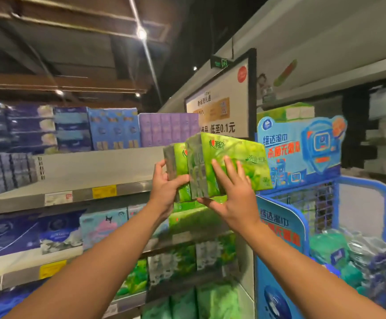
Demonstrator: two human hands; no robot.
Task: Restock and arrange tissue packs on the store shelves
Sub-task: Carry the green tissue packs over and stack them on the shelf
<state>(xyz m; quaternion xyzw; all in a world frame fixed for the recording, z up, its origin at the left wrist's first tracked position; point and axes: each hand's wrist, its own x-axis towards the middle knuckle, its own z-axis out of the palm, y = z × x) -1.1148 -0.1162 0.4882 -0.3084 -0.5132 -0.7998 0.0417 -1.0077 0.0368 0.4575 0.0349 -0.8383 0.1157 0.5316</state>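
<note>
Two green tissue packs are raised at chest height before the right end of the shelving. My left hand [167,183] grips the smaller left pack [179,164], thumb on its front edge. The larger right pack [231,157] leans against it; my right hand [230,192] supports it from below, with straight fingers spread over its green face. Just left of the packs runs a grey metal shelf [77,187] with a bare stretch. Dark blue packs [3,173] stand at that shelf's left end.
Blue and purple tissue packs [113,130] fill the top shelf. Green packs [187,256] and blue ones [10,231] sit on the lower shelves. At the right stands a blue wire display bin [357,226] holding wipe packs, with a white poster board [224,100] behind.
</note>
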